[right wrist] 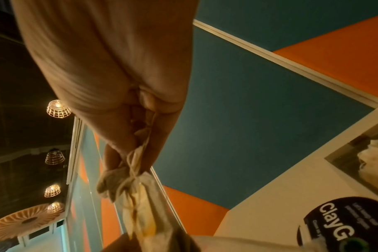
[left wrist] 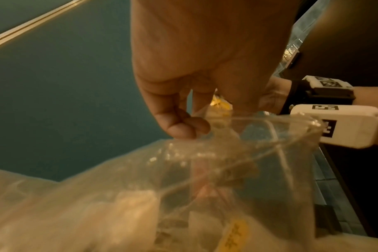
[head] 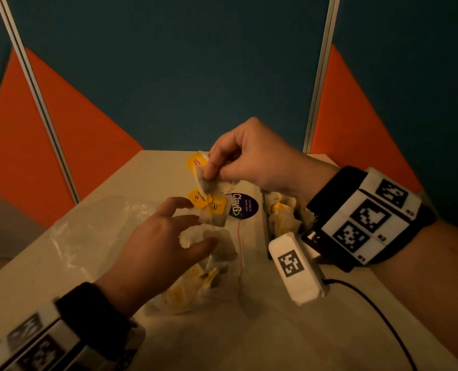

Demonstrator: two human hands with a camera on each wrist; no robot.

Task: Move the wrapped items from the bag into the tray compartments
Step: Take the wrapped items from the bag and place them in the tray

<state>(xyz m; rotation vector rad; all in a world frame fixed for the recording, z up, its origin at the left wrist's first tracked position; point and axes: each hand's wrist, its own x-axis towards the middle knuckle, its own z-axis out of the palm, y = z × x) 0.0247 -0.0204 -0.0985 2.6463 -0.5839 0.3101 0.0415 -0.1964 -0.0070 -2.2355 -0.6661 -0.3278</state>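
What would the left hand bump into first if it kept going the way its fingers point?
Probably the dangling tea bags with yellow tags, hanging from the right hand. The left hand points its open fingers right at them, though depth is hard to judge.

Two hands (head: 153, 245), one bag (head: 94, 231), one tray (head: 265, 210)

Left hand (left wrist: 205, 56) hovering over the clear bag (left wrist: 227, 170)

Its fingertips (left wrist: 179, 126) are touching the bag's open rim; yellow-tagged wrapped items (left wrist: 235, 233) are lying inside, below the hand.
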